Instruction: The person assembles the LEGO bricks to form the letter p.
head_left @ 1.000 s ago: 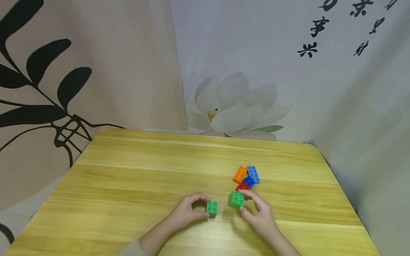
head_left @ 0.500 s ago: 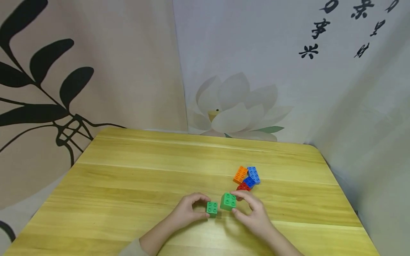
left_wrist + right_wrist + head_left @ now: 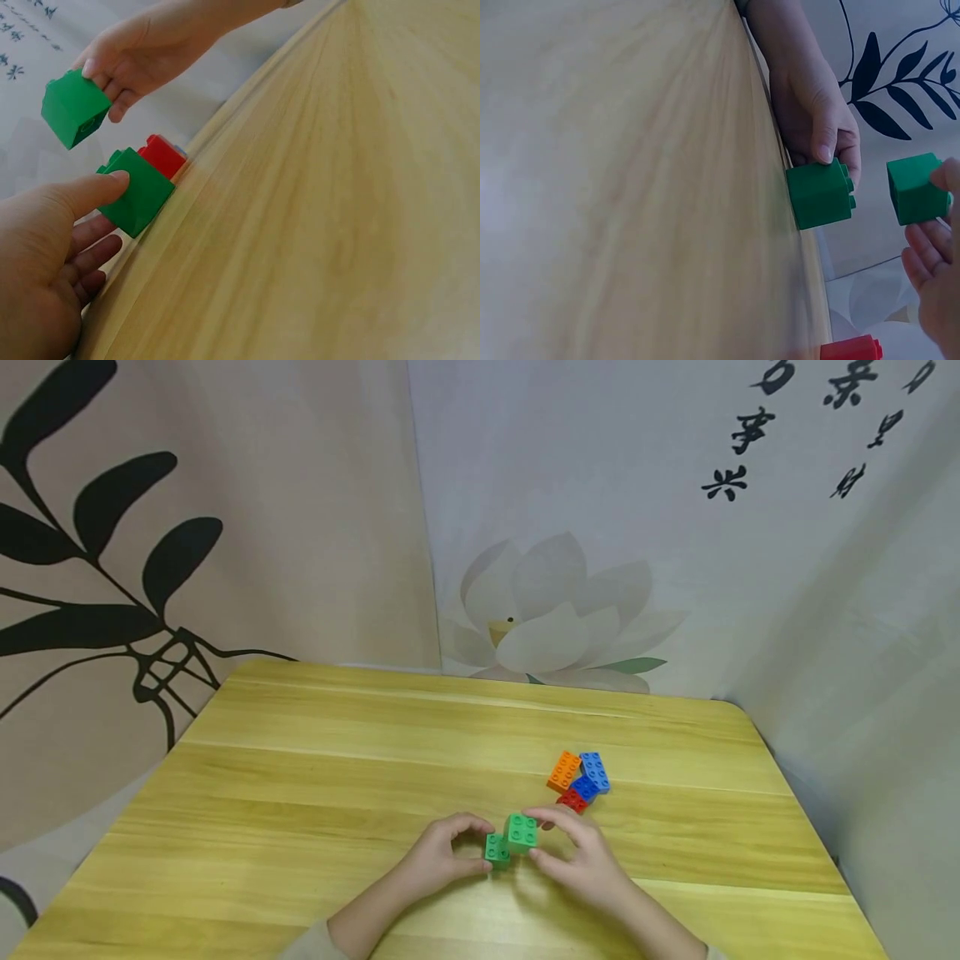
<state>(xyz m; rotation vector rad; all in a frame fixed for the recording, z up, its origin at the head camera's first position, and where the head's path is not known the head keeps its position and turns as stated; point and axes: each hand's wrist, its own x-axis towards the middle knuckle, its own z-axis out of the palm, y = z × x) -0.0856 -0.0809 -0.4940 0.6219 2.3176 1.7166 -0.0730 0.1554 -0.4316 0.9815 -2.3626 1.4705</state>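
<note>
My left hand (image 3: 448, 852) pinches a green building block (image 3: 496, 848) between thumb and fingers; it stands upright on the table, studs up. A second green building block (image 3: 522, 832) is held by my right hand (image 3: 581, 853), thumb on one side and fingers on the other. In the left wrist view this second block (image 3: 73, 109) is raised above the first block (image 3: 136, 192), with air between them. The right wrist view shows the raised block (image 3: 919, 187) with its open underside facing the studs' side of the lower one (image 3: 820, 193). From the head, the two overlap slightly at the corner.
Behind my right hand lies a small cluster of blocks: an orange one (image 3: 564, 772), a light blue one (image 3: 595, 772), a dark blue one (image 3: 584, 788) and a red one (image 3: 573, 800). All rest on the wooden table (image 3: 300, 760), with printed curtains beyond its far edge.
My right hand has moved left with its green block, from beside the red block to right by the left hand's block. The left hand and its block have stayed in place.
</note>
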